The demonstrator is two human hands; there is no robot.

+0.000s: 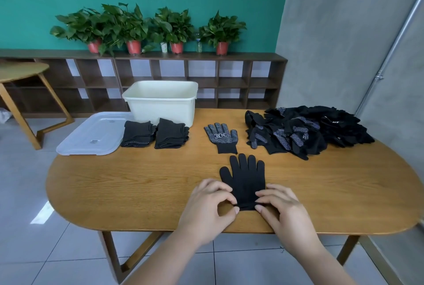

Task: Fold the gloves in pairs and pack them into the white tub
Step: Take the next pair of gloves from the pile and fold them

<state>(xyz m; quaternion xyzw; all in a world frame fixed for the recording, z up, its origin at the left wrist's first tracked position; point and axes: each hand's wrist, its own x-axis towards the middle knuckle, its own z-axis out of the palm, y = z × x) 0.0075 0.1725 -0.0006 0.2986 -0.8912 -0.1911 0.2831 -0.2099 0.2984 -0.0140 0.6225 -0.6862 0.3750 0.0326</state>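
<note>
A plain black glove (245, 177) lies flat near the table's front edge, fingers pointing away from me. My left hand (210, 206) pinches the left corner of its cuff, and my right hand (280, 208) pinches the right corner. Just behind it lies a dotted black glove (220, 137), palm side up. A big heap of loose black gloves (305, 130) fills the far right of the table. Two stacks of folded gloves (154, 134) sit in front of the white tub (160, 101), which stands at the table's far edge.
A clear plastic lid (91, 134) lies on the table's far left corner beside the folded stacks. The wooden oval table (137, 181) stands on tiled floor. Behind it runs a low shelf with potted plants; a grey wall rises at the right.
</note>
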